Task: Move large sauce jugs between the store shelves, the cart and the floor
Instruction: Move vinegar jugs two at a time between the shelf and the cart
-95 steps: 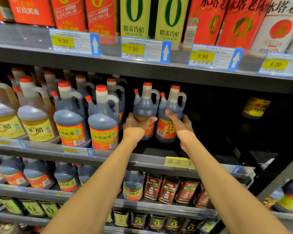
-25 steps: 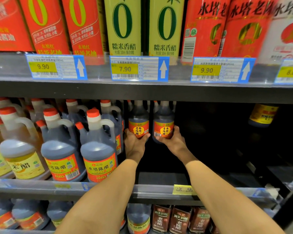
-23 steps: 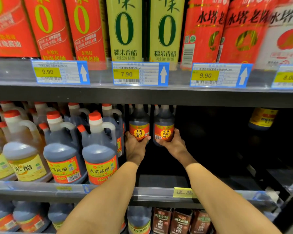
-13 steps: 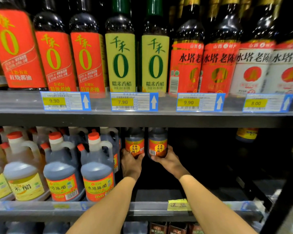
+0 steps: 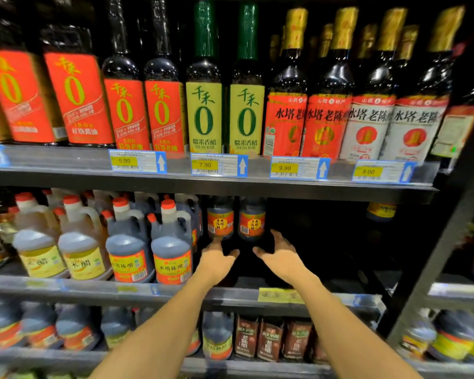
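- On the middle shelf, deep at the back: two dark sauce jugs side by side, red labels facing out, tops hidden behind the shelf above.
- Left of them, rows of larger handled jugs with red caps, dark ones next to pale yellow ones.
- Above, tall bottles lined up behind yellow price tags.
- Just below and in front of the pair: left hand and right hand, both grips open with fingers spread, holding nothing, apart from the jugs.
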Available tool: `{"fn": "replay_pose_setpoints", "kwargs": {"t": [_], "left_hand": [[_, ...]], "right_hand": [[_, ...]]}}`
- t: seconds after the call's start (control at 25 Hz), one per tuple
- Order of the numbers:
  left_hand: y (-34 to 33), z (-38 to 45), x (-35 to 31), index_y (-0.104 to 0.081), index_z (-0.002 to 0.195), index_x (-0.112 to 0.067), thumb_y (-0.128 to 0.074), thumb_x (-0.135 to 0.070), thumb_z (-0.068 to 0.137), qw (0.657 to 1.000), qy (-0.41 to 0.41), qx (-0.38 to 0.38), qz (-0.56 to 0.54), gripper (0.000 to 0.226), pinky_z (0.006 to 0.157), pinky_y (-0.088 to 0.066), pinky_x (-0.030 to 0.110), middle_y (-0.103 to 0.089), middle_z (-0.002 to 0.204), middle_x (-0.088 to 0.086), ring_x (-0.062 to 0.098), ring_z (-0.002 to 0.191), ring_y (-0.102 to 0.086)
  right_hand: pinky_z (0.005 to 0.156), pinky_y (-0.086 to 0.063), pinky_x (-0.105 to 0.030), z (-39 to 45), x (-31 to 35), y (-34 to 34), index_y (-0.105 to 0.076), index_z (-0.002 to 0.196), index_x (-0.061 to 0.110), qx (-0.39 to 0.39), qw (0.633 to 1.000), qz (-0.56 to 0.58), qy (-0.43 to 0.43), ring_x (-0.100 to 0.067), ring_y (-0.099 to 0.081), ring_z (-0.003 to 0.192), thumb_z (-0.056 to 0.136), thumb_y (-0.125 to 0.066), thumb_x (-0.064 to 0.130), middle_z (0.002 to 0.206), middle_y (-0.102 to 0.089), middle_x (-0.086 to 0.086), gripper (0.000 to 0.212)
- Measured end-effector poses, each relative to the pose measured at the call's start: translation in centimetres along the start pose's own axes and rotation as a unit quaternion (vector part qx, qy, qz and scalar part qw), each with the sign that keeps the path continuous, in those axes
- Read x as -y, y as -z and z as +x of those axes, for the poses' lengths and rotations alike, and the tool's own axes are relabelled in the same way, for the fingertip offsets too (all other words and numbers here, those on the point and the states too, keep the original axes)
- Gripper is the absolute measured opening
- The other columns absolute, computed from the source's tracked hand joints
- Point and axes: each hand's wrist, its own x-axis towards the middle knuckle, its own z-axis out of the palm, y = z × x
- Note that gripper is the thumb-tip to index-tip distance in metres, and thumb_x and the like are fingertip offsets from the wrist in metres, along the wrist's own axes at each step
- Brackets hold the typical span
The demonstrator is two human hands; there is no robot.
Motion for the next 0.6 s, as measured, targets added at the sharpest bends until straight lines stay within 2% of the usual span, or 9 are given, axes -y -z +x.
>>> {"fn": "replay_pose_setpoints", "kwargs": {"t": [0.08, 0.12, 0.2, 0.28, 0.36, 0.48, 0.52, 0.6], "left_hand": [[1.5, -2.3, -0.3, -0.04, 0.149, -0.013, -0.061, -0.042, 0.098, 0.999, -0.03, 0.011, 0.027, 0.062, 0.081, -0.046, 0.03, -0.063, 0.13, 0.013, 0.03, 0.112, -0.061], [2.3, -3.4, -0.5, -0.038, 0.151, -0.011, -0.058, -0.045, 0.1, 0.998, -0.046, 0.014, 0.05, 0.064, 0.083, -0.046, 0.03, -0.062, 0.13, 0.013, 0.029, 0.113, -0.061], [3.9, -6.1, -0.3, -0.029, 0.157, -0.007, -0.052, -0.051, 0.102, 0.991, -0.074, 0.036, 0.102, 0.074, 0.106, -0.042, 0.035, -0.045, 0.155, 0.014, 0.029, 0.139, -0.046], [5.8, -8.6, 0.0, -0.022, 0.16, -0.008, -0.047, -0.053, 0.103, 0.98, -0.108, 0.06, 0.154, 0.077, 0.12, -0.03, 0.038, -0.028, 0.165, 0.009, 0.027, 0.151, -0.03], [7.8, -10.6, 0.8, -0.022, 0.16, -0.01, -0.043, -0.055, 0.103, 0.966, -0.138, 0.068, 0.206, 0.076, 0.121, -0.029, 0.04, -0.027, 0.166, 0.008, 0.026, 0.152, -0.028], [11.4, -13.1, 1.9, -0.029, 0.157, -0.01, -0.038, -0.061, 0.102, 0.943, -0.191, 0.041, 0.27, 0.075, 0.118, -0.032, 0.044, -0.036, 0.161, 0.011, 0.028, 0.148, -0.034], [12.7, -13.9, 2.6, -0.03, 0.156, -0.01, -0.036, -0.062, 0.102, 0.93, -0.206, 0.03, 0.304, 0.075, 0.119, -0.03, 0.045, -0.037, 0.16, 0.012, 0.029, 0.148, -0.033], [15.9, -15.7, 5.2, -0.023, 0.16, -0.011, -0.028, -0.065, 0.102, 0.9, -0.214, 0.021, 0.379, 0.079, 0.125, -0.016, 0.047, -0.026, 0.166, 0.009, 0.027, 0.154, -0.02]], "right_hand": [[0.12, -0.032, -0.041, -2.4, -0.2, 1.0, -0.016, 0.163, 0.016, 0.029, 0.997, -0.067, 0.038, -0.03, -0.026, 0.153, 0.094, -0.058, 0.06, 0.166, -0.028, -0.01, 0.092], [0.12, -0.032, -0.042, -3.5, -0.3, 1.4, -0.015, 0.163, 0.014, 0.033, 0.993, -0.095, 0.056, -0.03, -0.026, 0.153, 0.094, -0.056, 0.064, 0.167, -0.027, -0.01, 0.094], [0.119, -0.035, -0.043, -5.5, -0.2, 1.7, -0.018, 0.162, 0.012, 0.027, 0.989, -0.129, 0.069, -0.031, -0.031, 0.151, 0.092, -0.053, 0.07, 0.165, -0.03, -0.012, 0.097], [0.118, -0.035, -0.043, -7.3, 0.3, 1.9, -0.022, 0.161, 0.012, 0.018, 0.987, -0.14, 0.078, -0.03, -0.033, 0.15, 0.092, -0.052, 0.071, 0.163, -0.033, -0.012, 0.096], [0.122, -0.029, -0.043, -9.2, 1.3, 2.0, -0.022, 0.161, 0.013, 0.017, 0.985, -0.149, 0.089, -0.028, -0.027, 0.153, 0.092, -0.051, 0.071, 0.166, -0.029, -0.01, 0.095], [0.125, -0.021, -0.043, -11.9, 2.9, 1.6, -0.022, 0.162, 0.015, 0.012, 0.984, -0.146, 0.106, -0.024, -0.016, 0.157, 0.093, -0.051, 0.069, 0.169, -0.022, -0.009, 0.092], [0.125, -0.02, -0.043, -12.7, 3.5, 1.2, -0.022, 0.162, 0.016, 0.014, 0.984, -0.144, 0.108, -0.023, -0.014, 0.158, 0.094, -0.05, 0.07, 0.169, -0.02, -0.008, 0.092], [0.124, -0.02, -0.045, -14.4, 5.4, -0.4, -0.02, 0.163, 0.018, 0.028, 0.982, -0.153, 0.109, -0.024, -0.013, 0.158, 0.093, -0.047, 0.073, 0.17, -0.018, -0.008, 0.093]]}}
